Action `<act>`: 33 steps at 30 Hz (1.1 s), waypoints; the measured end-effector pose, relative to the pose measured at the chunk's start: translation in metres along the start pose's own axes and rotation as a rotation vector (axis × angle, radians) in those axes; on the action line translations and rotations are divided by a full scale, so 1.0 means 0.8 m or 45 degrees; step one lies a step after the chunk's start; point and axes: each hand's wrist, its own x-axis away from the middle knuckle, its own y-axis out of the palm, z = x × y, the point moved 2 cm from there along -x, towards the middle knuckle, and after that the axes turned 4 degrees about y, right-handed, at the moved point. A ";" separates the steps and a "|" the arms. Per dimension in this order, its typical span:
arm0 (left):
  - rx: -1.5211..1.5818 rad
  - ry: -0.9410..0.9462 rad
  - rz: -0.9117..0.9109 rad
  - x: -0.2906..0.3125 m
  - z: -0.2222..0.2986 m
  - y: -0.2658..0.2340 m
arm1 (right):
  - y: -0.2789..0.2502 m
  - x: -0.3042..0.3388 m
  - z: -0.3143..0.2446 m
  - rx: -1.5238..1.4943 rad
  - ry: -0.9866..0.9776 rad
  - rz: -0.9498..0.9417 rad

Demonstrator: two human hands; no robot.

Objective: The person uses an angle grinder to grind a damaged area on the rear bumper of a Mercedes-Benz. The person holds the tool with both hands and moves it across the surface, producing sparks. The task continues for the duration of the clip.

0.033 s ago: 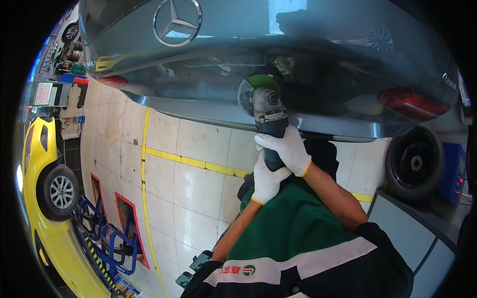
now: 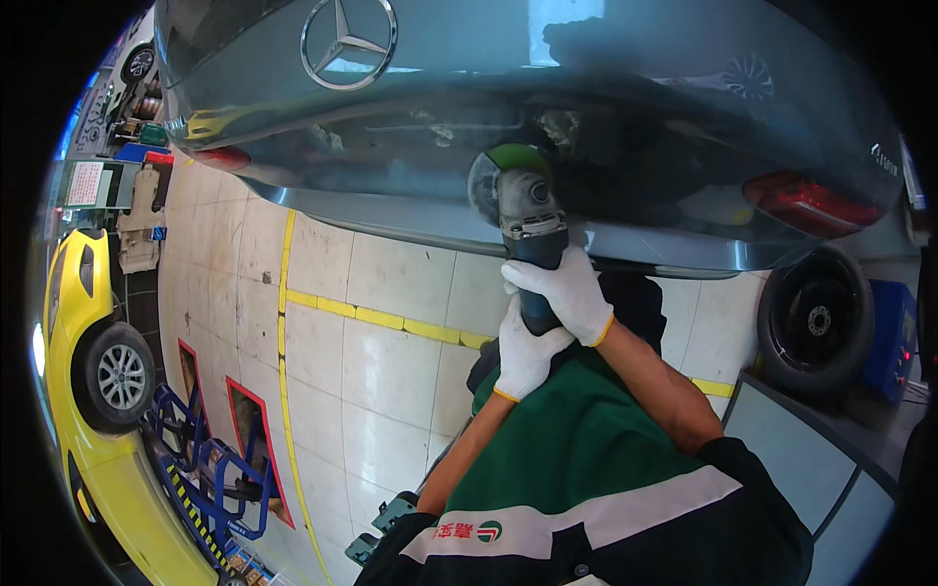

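Observation:
Both my hands, in white knit gloves, are closed around the dark body of an angle grinder (image 2: pixel 531 207). My right hand (image 2: pixel 575 296) grips it just behind the metal gear head. Nearer to me, my left hand (image 2: pixel 530 356) wraps the rear of the body. The grinder's head, with a green disc (image 2: pixel 520 158) and a rounded guard, is up against or very close to the lower part of a grey-blue car's trunk lid (image 2: pixel 645 146); I cannot tell whether the disc touches. Several rough, scraped patches (image 2: pixel 559 127) show on the panel around and left of the disc.
The car's bumper (image 2: pixel 674 250) runs beneath the grinder. A loose wheel (image 2: pixel 816 317) and a blue box (image 2: pixel 891 337) stand at the right beside a grey cabinet (image 2: pixel 787 430). At left are a yellow car (image 2: pixel 93 439), blue metal frames (image 2: pixel 230 479) and red-edged floor openings (image 2: pixel 256 439).

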 end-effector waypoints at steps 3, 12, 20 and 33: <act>0.001 -0.010 -0.009 -0.003 0.004 0.001 | -0.001 -0.001 0.005 -0.033 0.001 0.002; 0.040 0.041 0.040 -0.001 0.002 0.003 | -0.001 0.001 0.005 -0.008 0.007 0.042; 0.075 -0.026 0.031 0.000 0.005 0.003 | -0.002 0.001 -0.001 -0.026 0.036 0.026; -0.024 0.002 0.024 -0.002 0.002 0.001 | 0.001 0.000 0.002 -0.035 0.040 0.011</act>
